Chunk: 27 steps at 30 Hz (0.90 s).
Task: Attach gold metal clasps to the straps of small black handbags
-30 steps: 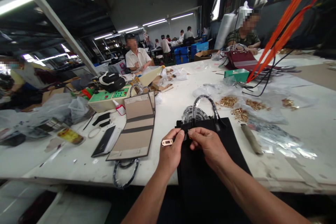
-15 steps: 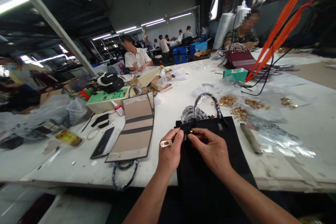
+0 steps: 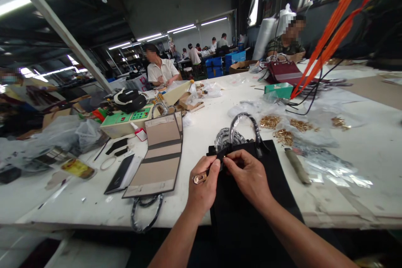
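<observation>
A black handbag (image 3: 276,184) lies flat on the white table (image 3: 207,125), its wrapped handle (image 3: 243,127) pointing away from me. My left hand (image 3: 202,186) pinches the bag's top edge near the middle and also carries a small gold metal clasp (image 3: 199,178) in its fingers. My right hand (image 3: 249,178) is closed in a pinch on the same spot of the bag's top edge, fingertips almost touching the left hand's.
A tan and brown bag panel (image 3: 158,157) lies left of the bag. Piles of gold fittings (image 3: 284,134) and plastic bags lie to the right, with a grey tool (image 3: 297,166). A green box (image 3: 125,119) stands at left. Other people sit at the table's far side.
Both hands stay pinched at the bag's top edge. The gold clasp in my left hand has turned and dropped slightly. The view has shifted a little to the right.
</observation>
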{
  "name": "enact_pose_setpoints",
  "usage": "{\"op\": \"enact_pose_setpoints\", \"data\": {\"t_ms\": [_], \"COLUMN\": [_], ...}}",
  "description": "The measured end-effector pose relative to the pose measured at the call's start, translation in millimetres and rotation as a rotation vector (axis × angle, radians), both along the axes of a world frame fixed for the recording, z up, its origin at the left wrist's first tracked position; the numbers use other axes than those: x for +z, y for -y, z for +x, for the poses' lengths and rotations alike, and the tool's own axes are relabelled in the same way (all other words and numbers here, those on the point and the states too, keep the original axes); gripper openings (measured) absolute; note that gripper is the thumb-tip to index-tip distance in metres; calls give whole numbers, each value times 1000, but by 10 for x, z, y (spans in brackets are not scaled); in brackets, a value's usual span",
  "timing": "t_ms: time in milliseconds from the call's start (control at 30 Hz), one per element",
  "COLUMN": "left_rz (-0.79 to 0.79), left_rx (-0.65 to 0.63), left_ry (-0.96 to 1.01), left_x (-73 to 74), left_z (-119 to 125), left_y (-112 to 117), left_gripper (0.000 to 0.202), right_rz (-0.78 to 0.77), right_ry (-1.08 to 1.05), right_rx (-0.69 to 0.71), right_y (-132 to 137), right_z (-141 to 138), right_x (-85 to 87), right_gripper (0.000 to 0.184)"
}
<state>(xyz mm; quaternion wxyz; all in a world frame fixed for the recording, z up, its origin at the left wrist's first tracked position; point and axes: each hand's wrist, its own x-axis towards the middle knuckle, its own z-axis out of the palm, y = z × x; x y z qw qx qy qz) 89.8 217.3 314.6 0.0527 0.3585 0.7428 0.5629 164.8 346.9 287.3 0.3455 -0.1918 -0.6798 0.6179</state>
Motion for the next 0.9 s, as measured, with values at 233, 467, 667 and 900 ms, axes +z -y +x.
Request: {"op": "enact_pose_setpoints", "data": {"t_ms": [233,467,667,900], "left_rz": [159,112,16,-16], "left_rx": [150,182,276,-20], "left_ry": [617,641,-188,-985], "left_x": [-400,-544,-373,-465], "left_z": [-388,-559,-366,267], "left_y": [-103,-53,-41,-193], "left_gripper": [53,70,60,50], "right_rz": [22,137,410,679], "right_ry": [2,127,515,694], "right_rx": [184,-114,-292,-139], "right_y": [-69,-731,-1930,-2569], "right_z": [-80,327,360,-346], "right_x": [-2,-205,-532,-825], "right_gripper": [27,43,30,40]}}
